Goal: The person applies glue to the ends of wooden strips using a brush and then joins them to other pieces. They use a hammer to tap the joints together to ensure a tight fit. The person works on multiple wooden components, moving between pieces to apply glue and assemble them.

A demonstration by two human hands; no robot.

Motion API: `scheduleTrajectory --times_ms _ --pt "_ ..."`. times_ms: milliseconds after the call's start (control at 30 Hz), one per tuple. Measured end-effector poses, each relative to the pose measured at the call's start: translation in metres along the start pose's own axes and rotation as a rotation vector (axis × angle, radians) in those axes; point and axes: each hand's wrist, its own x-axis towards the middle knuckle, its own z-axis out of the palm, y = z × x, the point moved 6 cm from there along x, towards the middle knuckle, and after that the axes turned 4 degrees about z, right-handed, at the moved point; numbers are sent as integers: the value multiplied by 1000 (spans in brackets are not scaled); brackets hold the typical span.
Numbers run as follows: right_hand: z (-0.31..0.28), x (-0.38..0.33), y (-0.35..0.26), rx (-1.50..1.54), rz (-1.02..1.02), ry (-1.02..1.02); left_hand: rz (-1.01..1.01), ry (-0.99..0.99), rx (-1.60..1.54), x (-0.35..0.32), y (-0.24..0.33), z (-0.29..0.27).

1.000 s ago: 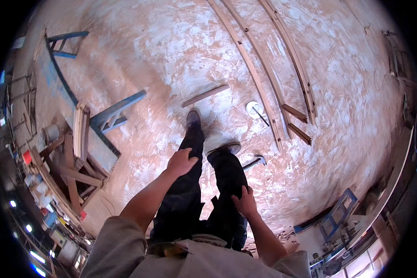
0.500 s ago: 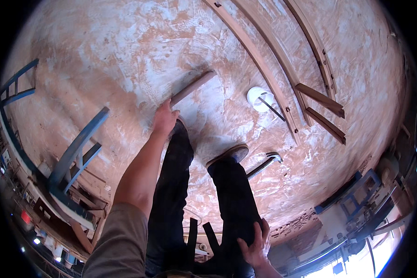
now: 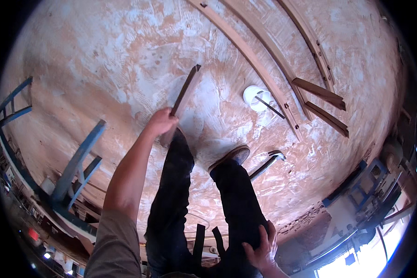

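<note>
I look down at a dusty pink and white floor. My left hand [image 3: 161, 121] is closed around the near end of a short flat wooden strip [image 3: 186, 89], which is lifted and tilted away from me. My right hand [image 3: 260, 248] rests on my right thigh, fingers spread over the dark trouser leg. My right shoe [image 3: 230, 156] is planted on the floor beside the strip.
Long curved wooden rails [image 3: 259, 60] lie across the floor ahead, with two short boards [image 3: 320, 95] against them. A white round container with a stick in it [image 3: 255, 96] sits near them. A hammer [image 3: 266, 164] lies by my right foot. Blue frames [image 3: 76, 167] stand at left.
My left hand reached down to the wooden strip on the floor, gripped it and raised it on edge. My right hand stayed on my thigh as I bent lower.
</note>
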Motion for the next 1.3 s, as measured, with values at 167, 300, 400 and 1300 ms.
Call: scheduleTrajectory --times_ms 167,300,400,1300 --pt "7 -15 -12 -19 134 -71 68 -208 -555 -106 77 -27" --pt "14 -30 -14 8 154 -117 119 -162 -735 -187 135 -54" --pt "11 -32 -19 2 179 -173 94 -84 -949 -255 182 -75" --pt "-161 -29 48 419 140 132 342 -65 -1400 -390 435 -290"
